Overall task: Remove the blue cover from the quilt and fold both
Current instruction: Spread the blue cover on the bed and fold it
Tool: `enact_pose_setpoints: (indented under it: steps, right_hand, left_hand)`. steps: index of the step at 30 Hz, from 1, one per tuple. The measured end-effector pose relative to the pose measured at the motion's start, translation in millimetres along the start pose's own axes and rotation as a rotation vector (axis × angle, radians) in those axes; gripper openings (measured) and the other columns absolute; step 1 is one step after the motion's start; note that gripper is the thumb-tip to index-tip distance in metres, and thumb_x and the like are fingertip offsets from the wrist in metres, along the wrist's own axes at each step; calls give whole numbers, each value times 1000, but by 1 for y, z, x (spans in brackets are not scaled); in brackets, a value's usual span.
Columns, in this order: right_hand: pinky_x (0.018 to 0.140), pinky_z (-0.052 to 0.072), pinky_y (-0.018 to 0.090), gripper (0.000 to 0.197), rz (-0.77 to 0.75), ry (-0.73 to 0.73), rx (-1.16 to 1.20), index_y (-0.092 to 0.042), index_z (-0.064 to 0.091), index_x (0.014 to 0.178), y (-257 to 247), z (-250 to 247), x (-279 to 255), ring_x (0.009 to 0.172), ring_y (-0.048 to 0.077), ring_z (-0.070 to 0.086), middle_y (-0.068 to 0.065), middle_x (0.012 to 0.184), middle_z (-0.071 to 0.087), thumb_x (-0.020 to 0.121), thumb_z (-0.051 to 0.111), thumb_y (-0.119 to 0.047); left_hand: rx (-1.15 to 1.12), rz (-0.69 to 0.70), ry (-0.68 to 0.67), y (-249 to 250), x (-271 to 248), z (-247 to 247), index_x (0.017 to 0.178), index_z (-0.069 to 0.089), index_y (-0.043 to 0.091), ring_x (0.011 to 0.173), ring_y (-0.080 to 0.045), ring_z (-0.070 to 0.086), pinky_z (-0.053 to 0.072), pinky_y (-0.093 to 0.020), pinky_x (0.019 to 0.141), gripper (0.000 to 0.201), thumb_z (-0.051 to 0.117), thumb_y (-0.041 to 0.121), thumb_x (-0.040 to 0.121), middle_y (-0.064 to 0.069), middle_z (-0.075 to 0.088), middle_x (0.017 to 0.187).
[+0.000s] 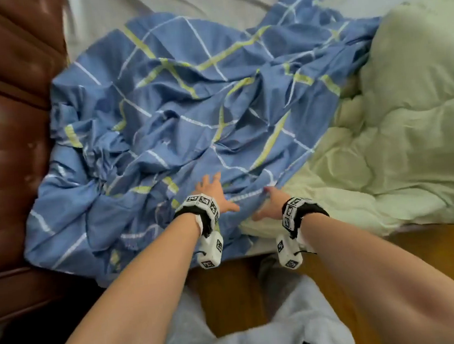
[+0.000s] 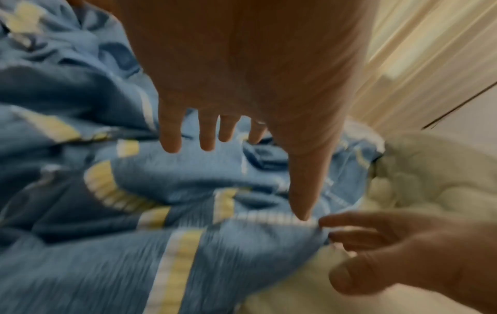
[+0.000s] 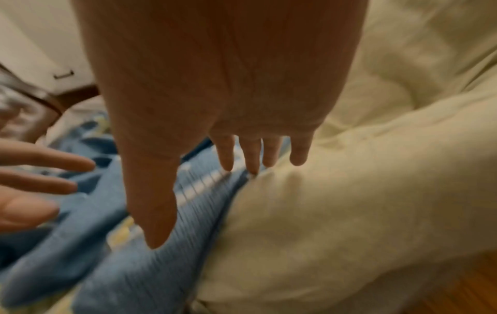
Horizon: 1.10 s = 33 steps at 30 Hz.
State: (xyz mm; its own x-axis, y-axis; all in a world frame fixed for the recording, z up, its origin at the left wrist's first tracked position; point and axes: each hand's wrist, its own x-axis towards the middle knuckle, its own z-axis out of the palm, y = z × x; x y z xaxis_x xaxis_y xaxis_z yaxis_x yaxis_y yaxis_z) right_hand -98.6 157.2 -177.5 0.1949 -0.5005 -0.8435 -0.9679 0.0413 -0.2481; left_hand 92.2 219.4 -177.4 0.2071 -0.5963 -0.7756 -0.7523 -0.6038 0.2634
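1. Blue cover (image 1: 176, 115) lies crumpled on the bed — pale green quilt (image 1: 400, 138) beside it, partly cut off.
2. Left hand (image 1: 213, 194) spread, grasping nothing.
3. Right hand (image 1: 269, 205) — fingers (image 3: 251, 155) straight, touching the cover's edge; wrist views blurred.

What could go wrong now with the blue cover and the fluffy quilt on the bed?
Neither the left hand nor the right hand holds anything; the fingers are spread. A grab at the edge of the blue cover might catch only a loose fold.

The cover's edge lies over the green quilt, so pulling might drag the quilt along.

Both hang near the bed's edge above the wooden floor and could slide off.
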Motion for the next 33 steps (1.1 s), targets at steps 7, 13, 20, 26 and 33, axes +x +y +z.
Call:
enact_pose_setpoints:
  steps: [7,13,20,26,33]
  right_hand:
    - [118,10,56,118,-183,152,-334,-27,-25,151,23,39,79,103,26,66,9,90,68,80,69,-25]
    - [79,47,38,47,-138,138,-213,-13,44,137,54,-22,52,102,35,63,16,108,64,92,54,-8]
    - [91,50,40,61,-208,406,-43,-29,43,140,73,-136,-31,108,35,61,15,118,63,85,49,-3]
    - [90,51,39,36,46,572,-31,-19,70,114,136,-209,-95,106,35,63,16,116,64,86,51,-8]
    - [89,47,43,24,381,892,173,-15,62,109,182,-213,-172,105,40,58,15,117,51,88,51,-14]
  left_hand:
    - [161,-83,-2,11,52,85,154,-10,23,124,-38,50,44,-52,96,113,70,52,78,-19,45,142]
    - [320,-139,98,48,10,37,135,41,10,106,-42,60,48,-44,80,43,47,9,92,-23,62,117]
    - [296,-318,344,83,-79,-63,111,60,5,108,-40,61,49,-43,84,21,51,8,92,-22,65,115]
    - [296,-304,376,102,-109,-95,102,60,11,100,-33,65,45,-38,69,13,53,10,91,-14,67,109]
    - [303,-179,325,116,-105,-75,112,63,12,100,-29,65,43,-34,68,24,51,7,91,-11,68,109]
